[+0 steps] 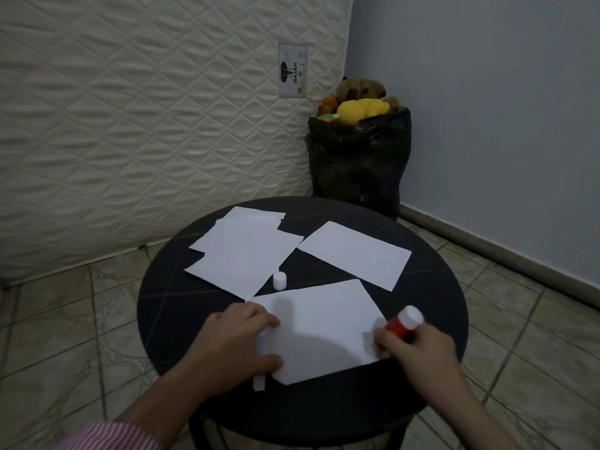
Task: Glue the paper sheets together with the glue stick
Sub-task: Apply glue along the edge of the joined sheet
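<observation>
round dark worktop (431, 319), three lots of white paper on it. nearest sheet (321, 329) lying flat at the front, pinned at its left edge by the left hand (242, 336), fingers curled loosely over the edge, thumb pressing the near corner. right hand (418, 349) at the sheet's right edge, fingers wrapped round the glue stick (404, 323), red body and white end tilted up and away, lower tip hidden behind the fingers, so possibly touching the paper but hard to tell. small white cap (279, 280) standing upright on the worktop, just beside the near corner of the overlapping pile of sheets (240, 251) at the back left. single sheet (355, 254) at the back right, apart from the others. narrow paper strip (259, 383) sticking out below the left thumb. striped pink sleeve (110, 436) at the bottom left. quilted mattress (146, 108) leaning upright behind the worktop, label (293, 71) on it. black bag (358, 160) on the tiled floor in the corner, stuffed with soft toys (357, 103), yellow ones on top.
</observation>
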